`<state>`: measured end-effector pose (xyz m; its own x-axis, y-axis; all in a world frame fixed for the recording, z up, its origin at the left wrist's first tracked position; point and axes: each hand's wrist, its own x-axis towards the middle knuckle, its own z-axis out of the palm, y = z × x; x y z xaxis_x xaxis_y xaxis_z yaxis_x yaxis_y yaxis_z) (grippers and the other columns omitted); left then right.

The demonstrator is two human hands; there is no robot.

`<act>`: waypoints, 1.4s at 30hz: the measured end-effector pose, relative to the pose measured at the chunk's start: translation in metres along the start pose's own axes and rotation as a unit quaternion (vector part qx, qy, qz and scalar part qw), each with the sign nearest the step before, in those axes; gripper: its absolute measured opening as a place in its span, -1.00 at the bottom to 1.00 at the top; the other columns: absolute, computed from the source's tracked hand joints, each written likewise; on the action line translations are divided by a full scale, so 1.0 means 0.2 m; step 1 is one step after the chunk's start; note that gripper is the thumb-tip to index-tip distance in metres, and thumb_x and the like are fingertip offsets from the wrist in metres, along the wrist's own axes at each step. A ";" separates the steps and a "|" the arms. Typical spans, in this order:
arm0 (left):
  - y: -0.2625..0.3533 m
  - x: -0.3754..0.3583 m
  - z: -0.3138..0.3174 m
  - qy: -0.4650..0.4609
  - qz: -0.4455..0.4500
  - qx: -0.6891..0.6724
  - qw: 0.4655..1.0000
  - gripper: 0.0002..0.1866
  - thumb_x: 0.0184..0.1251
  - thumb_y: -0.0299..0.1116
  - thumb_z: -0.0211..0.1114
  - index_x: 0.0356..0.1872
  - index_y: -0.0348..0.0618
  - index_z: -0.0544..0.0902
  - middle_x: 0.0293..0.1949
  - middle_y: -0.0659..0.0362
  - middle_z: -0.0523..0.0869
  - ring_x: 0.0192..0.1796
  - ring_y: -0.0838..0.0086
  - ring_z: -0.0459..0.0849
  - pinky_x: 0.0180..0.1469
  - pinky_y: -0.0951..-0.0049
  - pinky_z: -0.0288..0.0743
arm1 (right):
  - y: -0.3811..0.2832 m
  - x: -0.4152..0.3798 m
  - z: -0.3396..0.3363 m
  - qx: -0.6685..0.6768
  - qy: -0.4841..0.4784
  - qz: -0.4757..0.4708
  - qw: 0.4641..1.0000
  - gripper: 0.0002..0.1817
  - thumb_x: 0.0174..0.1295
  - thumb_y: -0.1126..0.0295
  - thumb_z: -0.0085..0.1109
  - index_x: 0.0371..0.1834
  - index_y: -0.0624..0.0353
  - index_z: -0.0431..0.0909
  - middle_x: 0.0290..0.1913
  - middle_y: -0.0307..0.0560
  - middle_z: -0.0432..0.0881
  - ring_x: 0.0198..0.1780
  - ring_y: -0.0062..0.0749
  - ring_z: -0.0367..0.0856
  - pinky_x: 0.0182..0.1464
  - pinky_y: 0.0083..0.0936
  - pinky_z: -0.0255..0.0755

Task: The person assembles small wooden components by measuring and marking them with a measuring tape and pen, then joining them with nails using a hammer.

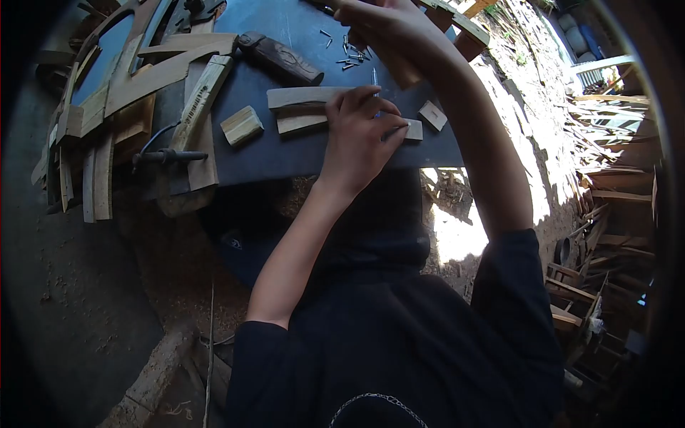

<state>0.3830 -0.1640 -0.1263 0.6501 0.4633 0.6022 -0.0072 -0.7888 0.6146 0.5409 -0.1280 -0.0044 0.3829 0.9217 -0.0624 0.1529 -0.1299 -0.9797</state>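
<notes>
My left hand (360, 132) is closed over two short pale wooden strips (298, 98) lying side by side near the table's front edge. A thin pointed metal piece (374, 73) shows just beyond its fingers. My right hand (382, 21) is raised at the top, fingers curled; what it holds is mostly hidden, and a wooden piece (403, 71) shows beneath it. Several small screws or nails (349, 57) lie between the hands. Nearby are a dark carved wooden piece (280, 58), a small block (242, 126) at left and another block (432, 115) at right.
Joined wooden pieces and a frame (107, 93) crowd the left side of the blue-grey table (246, 160). A metal clamp or rod (168, 157) sits at its left corner. Wood scraps (606, 128) are piled on the ground at right.
</notes>
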 end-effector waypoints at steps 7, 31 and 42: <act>0.01 0.01 0.01 0.022 0.009 0.004 1.000 -0.94 0.23 -0.30 0.58 -0.32 0.02 0.88 -0.14 0.36 0.82 0.31 0.27 0.61 0.46 0.08 0.19 | -0.07 -0.90 -0.06 0.011 0.162 -0.057 0.985 -0.47 0.54 0.24 0.29 0.46 0.18 0.40 -0.11 -0.17 0.66 -0.60 -0.66 0.54 -0.62 -0.66 0.38; 0.04 0.02 -0.01 -0.031 0.007 0.058 0.998 -0.88 0.28 -0.24 0.60 -0.22 0.03 0.92 -0.10 0.40 0.88 0.37 0.30 0.59 0.45 0.15 0.20 | 0.25 -1.30 -0.15 -0.311 0.168 -0.059 0.933 -0.43 0.59 0.28 0.21 0.61 0.03 0.33 0.09 0.30 0.76 0.08 0.28 0.80 0.05 -0.07 0.64; 0.04 0.02 -0.01 -0.028 0.007 0.057 0.998 -0.87 0.28 -0.23 0.60 -0.23 0.03 0.92 -0.10 0.39 0.89 0.38 0.31 0.58 0.45 0.15 0.20 | 0.24 -1.28 -0.15 -0.339 0.168 -0.074 0.923 -0.41 0.58 0.29 0.23 0.63 0.01 0.34 0.10 0.31 0.76 0.07 0.27 0.80 0.01 -0.04 0.65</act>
<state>0.3852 -0.1672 -0.1184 0.6915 0.4315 0.5793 0.0686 -0.8375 0.5421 0.4783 -0.3817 -0.0298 0.5553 0.7973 0.2367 0.7172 -0.3150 -0.6216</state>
